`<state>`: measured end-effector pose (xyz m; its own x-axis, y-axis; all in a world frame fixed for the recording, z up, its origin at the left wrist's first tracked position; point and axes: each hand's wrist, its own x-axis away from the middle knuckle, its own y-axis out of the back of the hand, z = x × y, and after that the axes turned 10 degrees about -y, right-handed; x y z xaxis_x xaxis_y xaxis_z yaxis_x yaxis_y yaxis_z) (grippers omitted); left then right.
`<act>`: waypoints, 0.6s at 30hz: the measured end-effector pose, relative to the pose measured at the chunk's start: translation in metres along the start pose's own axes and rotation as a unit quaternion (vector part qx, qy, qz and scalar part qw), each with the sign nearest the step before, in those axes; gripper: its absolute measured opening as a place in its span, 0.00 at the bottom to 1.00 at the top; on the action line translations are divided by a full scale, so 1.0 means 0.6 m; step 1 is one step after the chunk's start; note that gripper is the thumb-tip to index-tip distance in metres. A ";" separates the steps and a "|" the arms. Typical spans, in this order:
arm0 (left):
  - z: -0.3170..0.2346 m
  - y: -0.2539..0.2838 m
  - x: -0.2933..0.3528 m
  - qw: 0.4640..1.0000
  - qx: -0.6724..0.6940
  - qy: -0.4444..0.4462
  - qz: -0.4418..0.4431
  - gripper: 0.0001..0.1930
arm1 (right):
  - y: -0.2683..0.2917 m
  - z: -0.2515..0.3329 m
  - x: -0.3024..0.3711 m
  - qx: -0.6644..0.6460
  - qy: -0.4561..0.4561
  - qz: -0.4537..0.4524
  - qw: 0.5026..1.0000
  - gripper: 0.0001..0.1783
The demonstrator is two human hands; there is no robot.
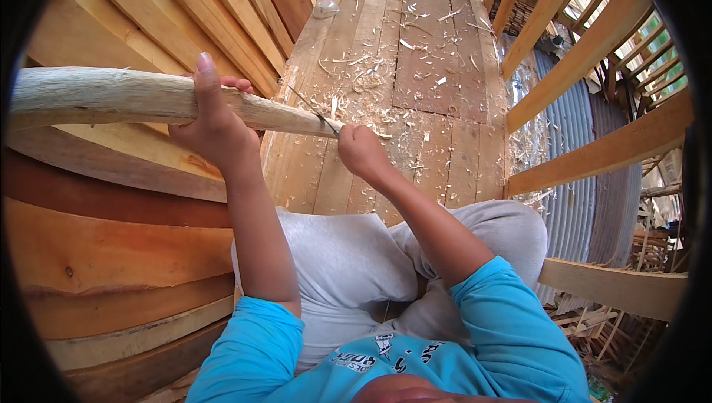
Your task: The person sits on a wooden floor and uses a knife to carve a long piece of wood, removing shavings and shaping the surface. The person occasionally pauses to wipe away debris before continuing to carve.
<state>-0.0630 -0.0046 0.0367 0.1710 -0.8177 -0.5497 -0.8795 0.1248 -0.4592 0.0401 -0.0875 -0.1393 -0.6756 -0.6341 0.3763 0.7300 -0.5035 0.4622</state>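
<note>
A long, pale, bark-stripped wooden pole (104,96) runs in from the left and narrows toward the middle. My left hand (219,127) is wrapped around it from below, thumb up along the near side and fingertips showing past the far side. At the thin right end, my right hand (362,149) is closed in a fist on a knife; its handle is hidden in the fist. The knife's thin dark blade (317,113) slants up and to the left, crossing the pole near its tip. Pale wood shavings (363,76) lie scattered beyond my hands.
I sit with legs bent on a plank floor (460,154). A wall of wooden boards (126,247) stands close on the left. Wooden railing slats (593,151) line the right side, with corrugated metal sheets (571,121) beyond. A small clear plastic object (325,8) lies far left.
</note>
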 end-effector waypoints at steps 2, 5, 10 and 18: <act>0.013 0.018 -0.013 1.000 0.009 0.008 -0.007 0.16 | 0.000 0.017 0.026 0.012 0.003 0.012 1.000 0.30; 0.009 0.041 -0.013 1.000 -0.003 0.019 0.001 0.15 | 0.021 0.082 0.078 0.022 0.054 0.046 0.997 0.28; -0.003 0.011 0.013 0.999 -0.005 0.001 0.042 0.14 | 0.008 -0.002 0.016 0.061 0.039 0.012 0.997 0.27; -0.001 0.013 0.022 0.998 -0.016 -0.028 0.060 0.15 | 0.006 0.058 0.044 0.031 0.015 0.025 0.999 0.19</act>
<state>-0.0676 -0.0149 0.0263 0.0878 -0.7651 -0.6379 -0.9089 0.2005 -0.3656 0.0212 -0.0856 -0.0994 -0.6344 -0.6749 0.3769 0.7544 -0.4342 0.4922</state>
